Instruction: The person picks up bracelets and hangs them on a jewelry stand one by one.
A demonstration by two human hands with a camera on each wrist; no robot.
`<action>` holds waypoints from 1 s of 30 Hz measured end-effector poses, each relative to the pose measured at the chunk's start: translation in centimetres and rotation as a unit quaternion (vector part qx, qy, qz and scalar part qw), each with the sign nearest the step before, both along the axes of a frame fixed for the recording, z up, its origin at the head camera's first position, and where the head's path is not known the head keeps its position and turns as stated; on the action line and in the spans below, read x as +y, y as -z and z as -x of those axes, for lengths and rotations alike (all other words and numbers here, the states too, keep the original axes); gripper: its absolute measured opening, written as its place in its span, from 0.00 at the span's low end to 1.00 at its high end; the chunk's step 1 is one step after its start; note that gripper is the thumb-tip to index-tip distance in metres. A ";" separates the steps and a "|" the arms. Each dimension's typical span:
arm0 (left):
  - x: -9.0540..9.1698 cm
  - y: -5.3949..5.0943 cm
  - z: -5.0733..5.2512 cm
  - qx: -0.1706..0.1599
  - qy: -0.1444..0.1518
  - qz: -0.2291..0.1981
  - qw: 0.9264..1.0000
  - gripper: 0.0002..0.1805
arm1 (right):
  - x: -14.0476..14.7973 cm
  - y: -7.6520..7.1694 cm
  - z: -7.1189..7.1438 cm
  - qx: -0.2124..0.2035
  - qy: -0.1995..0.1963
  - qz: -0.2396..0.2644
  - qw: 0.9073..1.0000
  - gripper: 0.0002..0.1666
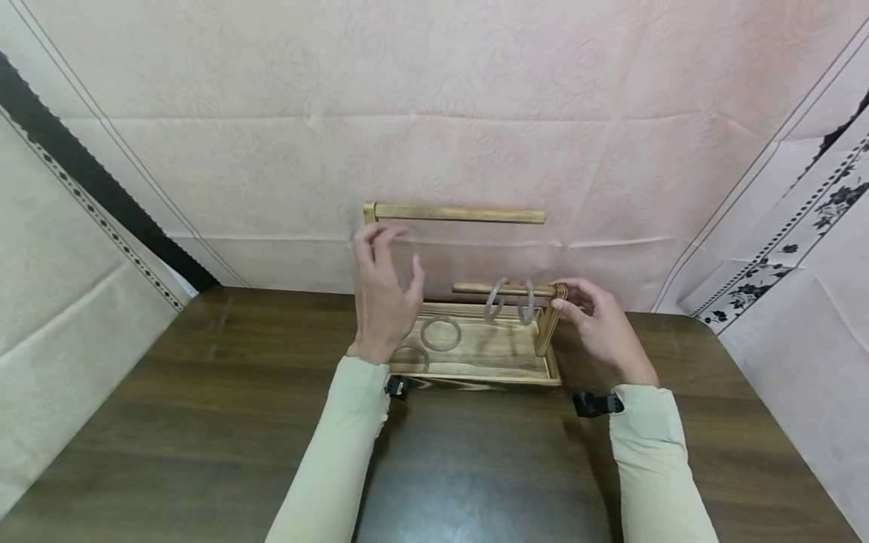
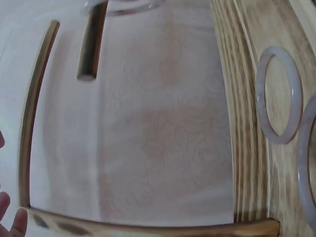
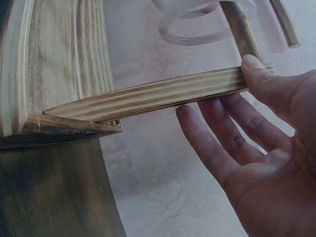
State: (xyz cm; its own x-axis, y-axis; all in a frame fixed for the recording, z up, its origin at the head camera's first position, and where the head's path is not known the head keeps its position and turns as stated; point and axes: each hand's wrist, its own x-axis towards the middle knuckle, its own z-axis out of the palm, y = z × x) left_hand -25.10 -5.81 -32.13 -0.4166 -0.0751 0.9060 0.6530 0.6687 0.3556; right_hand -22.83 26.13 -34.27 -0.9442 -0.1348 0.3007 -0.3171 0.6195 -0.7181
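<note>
A wooden bangle stand has a shallow tray (image 1: pixel 502 366), an upper rod (image 1: pixel 462 215) and a lower rod (image 1: pixel 471 289). Two pale translucent bangles (image 1: pixel 530 298) hang on the lower rod. Two more lie in the tray; one flat bangle (image 2: pixel 296 94) shows whole in the left wrist view. My right hand (image 1: pixel 604 328) pinches the top of the short right post (image 3: pixel 173 91), thumb on one side and fingers on the other. My left hand (image 1: pixel 385 302) is raised by the stand's left end, fingers loosely bent, holding nothing. It hides most of the tall left post.
The stand sits near the back edge of a dark wooden table (image 1: pixel 475 467). Behind it hangs a pale pink patterned cloth (image 1: pixel 407 151). Floral-edged cloth (image 1: pixel 801 241) hangs at the right. Both wrists wear small black cameras (image 1: pixel 592 405).
</note>
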 end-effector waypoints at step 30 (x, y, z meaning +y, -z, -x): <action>-5.4 2.6 1.9 -0.295 0.188 -0.124 0.929 0.33 | 0.0 -0.1 0.0 0.006 0.006 -0.015 1.000 0.20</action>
